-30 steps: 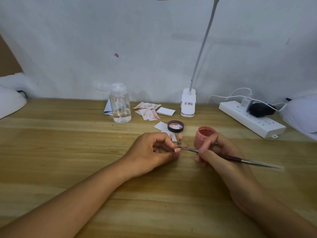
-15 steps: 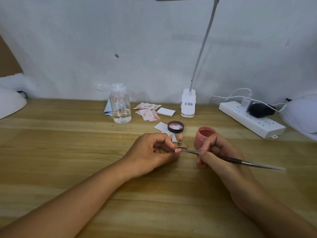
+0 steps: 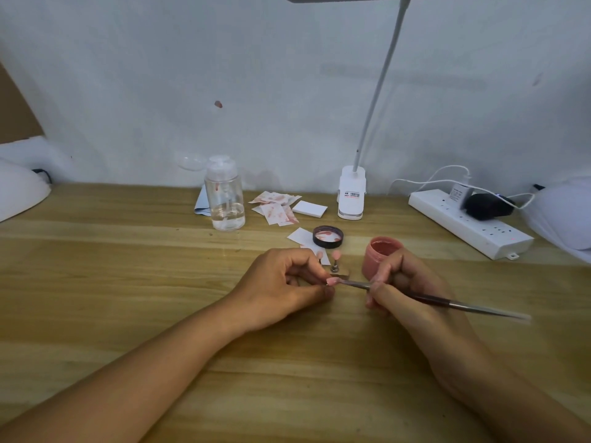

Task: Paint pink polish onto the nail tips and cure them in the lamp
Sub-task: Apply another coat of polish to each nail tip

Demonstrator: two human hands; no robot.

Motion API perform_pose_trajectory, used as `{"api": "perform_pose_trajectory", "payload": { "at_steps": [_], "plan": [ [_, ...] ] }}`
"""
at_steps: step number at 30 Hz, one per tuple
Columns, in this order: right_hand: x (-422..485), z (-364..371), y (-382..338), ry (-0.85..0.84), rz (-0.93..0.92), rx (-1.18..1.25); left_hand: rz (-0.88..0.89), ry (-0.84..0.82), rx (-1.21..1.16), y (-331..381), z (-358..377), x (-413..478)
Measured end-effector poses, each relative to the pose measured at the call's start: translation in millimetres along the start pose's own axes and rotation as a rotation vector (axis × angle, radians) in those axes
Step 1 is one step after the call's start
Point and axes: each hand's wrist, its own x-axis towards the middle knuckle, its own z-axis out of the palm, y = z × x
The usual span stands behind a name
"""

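Note:
My left hand [image 3: 284, 282] rests on the wooden table and pinches a small pink nail tip [image 3: 332, 281] between thumb and fingers. My right hand [image 3: 403, 289] grips a thin metal-handled brush [image 3: 425, 297], whose bristle end touches the nail tip. An open pink polish jar [image 3: 379, 257] stands just behind my right fingers. Its dark lid [image 3: 328, 236] lies upturned behind the hands. Another pink nail tip on a small stand [image 3: 335, 260] stands between the lid and my hands. White curing lamps sit at the far left edge [image 3: 19, 193] and the far right edge [image 3: 563, 212].
A clear pump bottle [image 3: 224, 196] stands at the back, with stained paper wipes [image 3: 276, 207] and a white pad [image 3: 309, 208] beside it. A desk lamp base [image 3: 351, 195] and a white power strip [image 3: 470, 223] with plugs lie at the back right.
The brush has shifted very slightly along the nail tip; both hands stay in nearly the same place.

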Motion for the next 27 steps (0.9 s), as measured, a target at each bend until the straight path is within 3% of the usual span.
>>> {"api": "perform_pose_trajectory", "payload": {
  "at_steps": [27],
  "plan": [
    [1.4,-1.1,1.7,0.047,-0.025,0.048,-0.005,0.000,0.016,0.4,-0.7,0.1]
  ]
}}
